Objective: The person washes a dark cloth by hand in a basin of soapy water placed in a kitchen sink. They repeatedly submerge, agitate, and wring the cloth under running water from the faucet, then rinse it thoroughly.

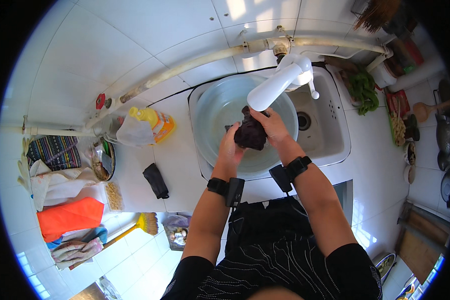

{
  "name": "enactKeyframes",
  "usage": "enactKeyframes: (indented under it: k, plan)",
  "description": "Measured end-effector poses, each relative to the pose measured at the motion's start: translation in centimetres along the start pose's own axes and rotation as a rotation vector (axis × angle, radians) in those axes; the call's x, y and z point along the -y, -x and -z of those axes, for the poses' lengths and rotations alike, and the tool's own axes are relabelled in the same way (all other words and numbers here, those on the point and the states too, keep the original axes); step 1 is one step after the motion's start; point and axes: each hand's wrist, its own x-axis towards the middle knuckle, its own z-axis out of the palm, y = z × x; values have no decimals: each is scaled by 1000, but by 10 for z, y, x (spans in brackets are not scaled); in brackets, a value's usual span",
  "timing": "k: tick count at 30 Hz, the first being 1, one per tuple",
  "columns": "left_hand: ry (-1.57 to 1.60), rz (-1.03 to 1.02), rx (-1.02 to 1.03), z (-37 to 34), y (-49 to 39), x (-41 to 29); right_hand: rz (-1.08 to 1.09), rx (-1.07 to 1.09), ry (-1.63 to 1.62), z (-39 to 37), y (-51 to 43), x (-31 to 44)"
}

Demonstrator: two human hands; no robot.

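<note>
A bunched dark cloth (252, 131) is held between both hands over a wide pale basin (211, 123). My left hand (230, 144) grips its left side, and my right hand (272, 125) grips its upper right. The basin sits in the left part of a sink (332, 144) and holds some cloudy water. Right above the cloth is the spout of a white faucet (273, 88); I see no stream of water from it. Part of the cloth's underside is hidden from view.
Left of the sink stand a yellow detergent bottle (161, 123) and a folded black item (156, 180). Green peppers (363, 92) lie on the counter at right. A pipe (195, 63) crosses the tiled wall behind. Cloths (71, 217) hang at far left, near a broom (148, 224).
</note>
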Motion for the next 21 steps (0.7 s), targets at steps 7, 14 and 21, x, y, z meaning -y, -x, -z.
enactKeyframes:
  k: [7, 14, 21]
  plan:
    - [149, -179, 508, 17, -14, 9, 775, 37, 771, -39, 25, -12]
    - [26, -242, -144, 6, -27, 27, 598, -326, 670, -39, 3, -16]
    - [-116, -293, -46, 8, -15, 13, 724, 57, 1040, -38, 10, -19]
